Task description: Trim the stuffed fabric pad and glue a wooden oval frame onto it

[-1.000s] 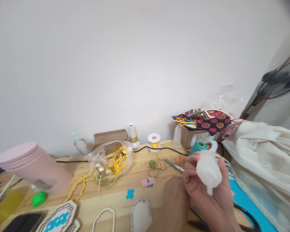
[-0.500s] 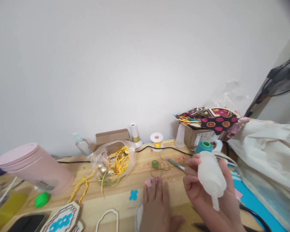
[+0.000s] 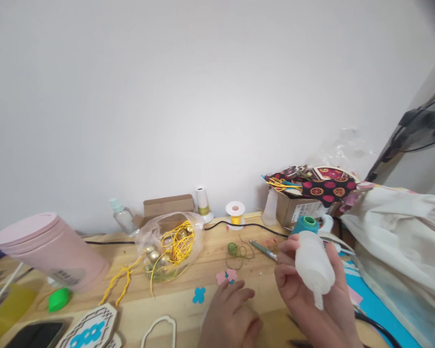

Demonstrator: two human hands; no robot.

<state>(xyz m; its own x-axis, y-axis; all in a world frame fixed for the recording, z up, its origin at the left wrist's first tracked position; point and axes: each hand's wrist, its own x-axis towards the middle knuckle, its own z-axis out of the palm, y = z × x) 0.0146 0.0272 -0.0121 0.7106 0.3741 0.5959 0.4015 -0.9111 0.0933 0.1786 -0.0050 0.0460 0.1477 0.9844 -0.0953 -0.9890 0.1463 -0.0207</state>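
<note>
My right hand (image 3: 293, 290) is wrapped round a soft, translucent white squeeze bottle (image 3: 314, 261), tilted with its narrow nozzle pointing down toward me. Over the wooden table my left hand (image 3: 232, 311) has its fingers loosely bent and apart, with nothing visible in them. Just past its fingertips lie pink flower-shaped cutouts (image 3: 222, 277) with a bit of blue between them. A blue flower cutout (image 3: 199, 295) lies to the left of that hand. Nearer me, a thin pale wooden frame (image 3: 158, 321) is partly cut off by the picture's edge.
At left stand a pink bin (image 3: 65, 251), a phone (image 3: 36, 334) and an octagonal ornament (image 3: 105, 316). Behind are a plastic bag of yellow cord and bells (image 3: 174, 246), a yellow thread spool (image 3: 235, 212) and a pen (image 3: 263, 250). A filled cardboard box (image 3: 288, 208) and white cloth (image 3: 402, 222) occupy the right.
My left hand has drawn back toward me from the pink cutouts, uncovering them, and its fingers have bent. My right hand still holds the bottle in nearly the same place.
</note>
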